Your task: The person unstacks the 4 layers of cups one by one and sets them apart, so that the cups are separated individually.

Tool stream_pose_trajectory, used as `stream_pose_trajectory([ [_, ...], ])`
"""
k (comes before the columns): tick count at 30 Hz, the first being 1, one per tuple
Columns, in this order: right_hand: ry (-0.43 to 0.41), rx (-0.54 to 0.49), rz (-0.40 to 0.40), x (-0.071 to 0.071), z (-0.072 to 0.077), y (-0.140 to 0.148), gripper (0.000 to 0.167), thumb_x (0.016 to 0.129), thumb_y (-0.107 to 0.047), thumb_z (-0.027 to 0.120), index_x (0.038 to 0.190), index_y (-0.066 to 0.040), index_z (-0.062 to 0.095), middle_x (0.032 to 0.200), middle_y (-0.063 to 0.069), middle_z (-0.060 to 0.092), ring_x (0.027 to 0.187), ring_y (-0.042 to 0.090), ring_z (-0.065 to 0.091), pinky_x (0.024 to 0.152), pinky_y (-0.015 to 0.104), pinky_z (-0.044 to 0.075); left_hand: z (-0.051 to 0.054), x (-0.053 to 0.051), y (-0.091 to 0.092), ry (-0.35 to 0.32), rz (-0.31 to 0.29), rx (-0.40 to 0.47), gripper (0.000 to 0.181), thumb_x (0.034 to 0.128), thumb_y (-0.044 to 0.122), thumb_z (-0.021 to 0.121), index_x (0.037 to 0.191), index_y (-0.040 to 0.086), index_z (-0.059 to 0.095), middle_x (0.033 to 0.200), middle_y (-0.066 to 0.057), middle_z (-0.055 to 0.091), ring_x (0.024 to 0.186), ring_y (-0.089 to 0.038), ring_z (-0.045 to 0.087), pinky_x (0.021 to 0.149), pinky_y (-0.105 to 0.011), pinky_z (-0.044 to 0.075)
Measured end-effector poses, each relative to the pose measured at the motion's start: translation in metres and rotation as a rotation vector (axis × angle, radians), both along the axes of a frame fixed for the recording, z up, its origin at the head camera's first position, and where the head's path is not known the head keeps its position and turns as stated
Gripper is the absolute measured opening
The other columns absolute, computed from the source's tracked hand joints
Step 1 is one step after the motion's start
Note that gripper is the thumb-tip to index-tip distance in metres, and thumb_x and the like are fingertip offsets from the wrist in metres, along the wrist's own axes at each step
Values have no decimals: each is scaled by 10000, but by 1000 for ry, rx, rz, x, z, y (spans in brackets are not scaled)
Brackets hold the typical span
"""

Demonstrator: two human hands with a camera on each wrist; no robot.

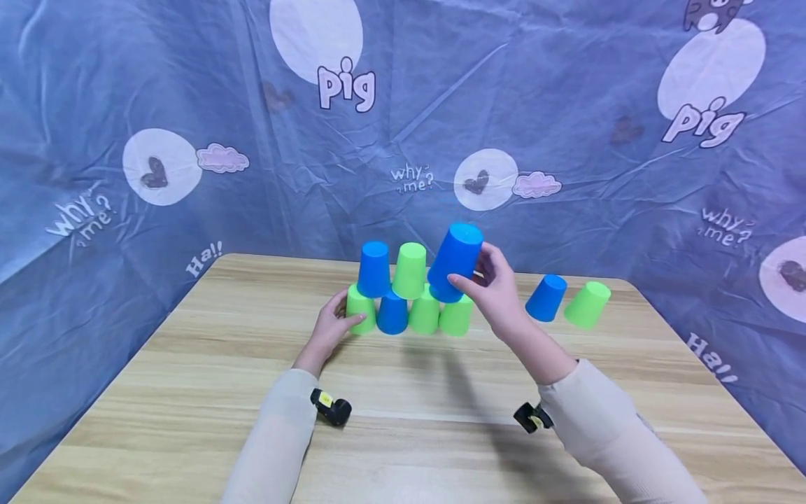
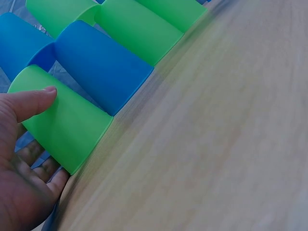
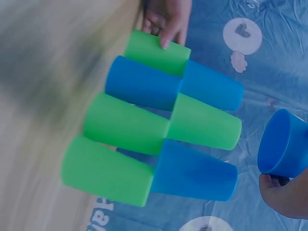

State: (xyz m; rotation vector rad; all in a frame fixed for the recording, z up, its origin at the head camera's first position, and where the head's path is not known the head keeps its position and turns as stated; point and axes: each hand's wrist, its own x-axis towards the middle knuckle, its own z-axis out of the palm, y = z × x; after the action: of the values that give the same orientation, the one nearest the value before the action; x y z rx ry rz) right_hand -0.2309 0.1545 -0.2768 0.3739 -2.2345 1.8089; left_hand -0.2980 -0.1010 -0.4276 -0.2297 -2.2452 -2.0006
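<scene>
Plastic cups stand upside down in two stacked rows. The bottom row has a green cup [image 1: 361,308] at its left end, a blue cup [image 1: 393,313] beside it, and two more green cups. On top sit a blue cup [image 1: 375,269], a green cup [image 1: 410,271] and another blue cup [image 3: 197,171]. My left hand [image 1: 330,325] holds the left-end green cup, thumb in front and fingers behind. My right hand [image 1: 497,290] grips an upside-down blue cup [image 1: 460,253] in the air, above the right end of the upper row. In the right wrist view its open rim shows.
To the right, a blue cup [image 1: 546,298] and a green cup [image 1: 588,305] stand upside down on the wooden table [image 1: 403,434]. A blue printed cloth [image 1: 403,126] hangs behind the table.
</scene>
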Motion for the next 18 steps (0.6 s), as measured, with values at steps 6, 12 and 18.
stream_pose_trajectory([
  [6,-12,42,-8,14,-12,18,628,781,-169,642,1284,-32,292,1251,147,404,1124,268,398,926,408,340,2,-2,0,-58,-8,-11,600,757,88,649,1291,93,374,1284,-125,389,1172,-263,337,965,-396,278],
  [12,-5,56,-44,23,-23,37,627,771,-168,653,1274,-7,315,1236,163,417,1107,282,412,909,408,357,5,-2,0,-93,-9,-6,602,761,70,644,1295,107,370,1286,-95,391,1173,-225,339,967,-352,277],
  [18,-55,66,-107,25,-39,58,648,783,-156,640,1291,25,282,1248,218,382,1121,328,387,907,447,345,6,0,1,-89,-4,5,601,755,59,647,1289,94,373,1283,-116,393,1174,-243,338,975,-367,266],
])
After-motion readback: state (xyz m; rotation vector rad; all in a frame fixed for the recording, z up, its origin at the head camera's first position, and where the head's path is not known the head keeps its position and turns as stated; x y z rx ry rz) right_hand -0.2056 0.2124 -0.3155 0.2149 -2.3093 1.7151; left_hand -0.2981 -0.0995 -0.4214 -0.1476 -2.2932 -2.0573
